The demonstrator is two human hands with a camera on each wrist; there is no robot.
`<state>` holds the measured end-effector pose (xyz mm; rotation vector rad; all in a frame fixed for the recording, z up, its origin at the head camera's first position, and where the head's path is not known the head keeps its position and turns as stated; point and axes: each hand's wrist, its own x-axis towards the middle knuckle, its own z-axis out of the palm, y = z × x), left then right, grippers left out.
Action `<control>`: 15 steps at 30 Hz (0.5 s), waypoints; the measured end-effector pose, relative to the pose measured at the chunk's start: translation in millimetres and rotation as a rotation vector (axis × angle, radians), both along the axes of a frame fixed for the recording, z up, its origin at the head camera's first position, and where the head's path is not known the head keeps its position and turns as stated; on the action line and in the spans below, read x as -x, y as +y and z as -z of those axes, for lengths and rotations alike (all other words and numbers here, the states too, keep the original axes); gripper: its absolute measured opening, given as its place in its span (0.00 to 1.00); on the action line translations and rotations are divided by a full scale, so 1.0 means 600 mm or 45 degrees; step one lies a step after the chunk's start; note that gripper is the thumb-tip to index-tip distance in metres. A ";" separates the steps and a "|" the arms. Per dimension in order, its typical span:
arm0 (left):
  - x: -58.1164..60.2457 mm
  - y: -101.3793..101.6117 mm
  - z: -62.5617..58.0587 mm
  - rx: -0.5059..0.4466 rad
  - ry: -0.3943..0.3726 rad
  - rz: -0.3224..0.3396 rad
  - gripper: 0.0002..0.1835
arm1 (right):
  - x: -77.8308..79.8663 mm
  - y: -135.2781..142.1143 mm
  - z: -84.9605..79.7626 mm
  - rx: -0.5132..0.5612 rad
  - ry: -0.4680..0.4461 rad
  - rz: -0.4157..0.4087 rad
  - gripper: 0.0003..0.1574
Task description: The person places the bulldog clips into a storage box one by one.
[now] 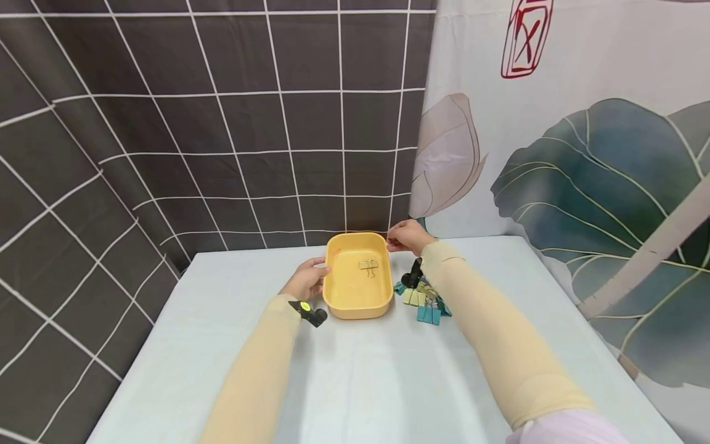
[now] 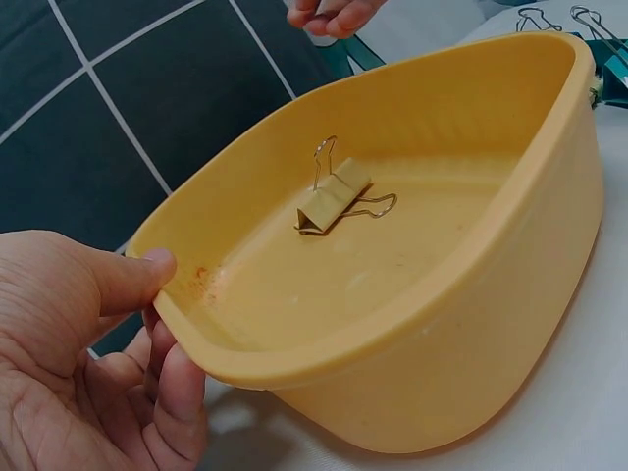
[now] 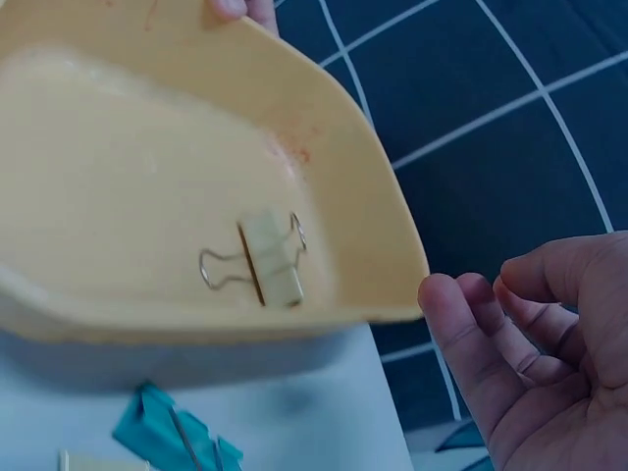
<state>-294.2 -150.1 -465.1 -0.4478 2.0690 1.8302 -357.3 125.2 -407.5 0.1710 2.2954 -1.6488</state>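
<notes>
A yellow plastic bin (image 1: 357, 299) stands on the white table. My left hand (image 1: 302, 280) grips its left rim, the thumb (image 2: 147, 275) over the edge and the other fingers below it outside. Inside lies one pale yellow binder clip (image 2: 334, 199), its two wire handles spread apart. At the bin's far right corner is my right hand (image 3: 559, 343), fingers loosely bent. One fingertip meets or nearly meets the rim, and nothing shows between thumb and fingers. Below that hand, right of the bin, several binder clips lie heaped, among them a teal clip (image 1: 429, 314) and a yellow clip (image 1: 413, 297).
Behind the white table (image 1: 222, 345) hangs a dark cloth with a white grid (image 1: 310, 123), which also covers the left side. A pale curtain with large printed leaves (image 1: 599, 185) hangs at the right. Black wrist cameras sit on both forearms.
</notes>
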 end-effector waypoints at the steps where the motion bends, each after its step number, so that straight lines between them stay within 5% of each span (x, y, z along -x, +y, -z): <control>1: 0.000 0.000 0.000 0.003 -0.002 0.002 0.26 | 0.001 0.006 0.000 0.000 0.000 0.000 0.20; 15: -0.002 0.001 -0.003 -0.024 -0.004 0.012 0.27 | -0.012 0.094 -0.005 -0.033 -0.039 0.018 0.20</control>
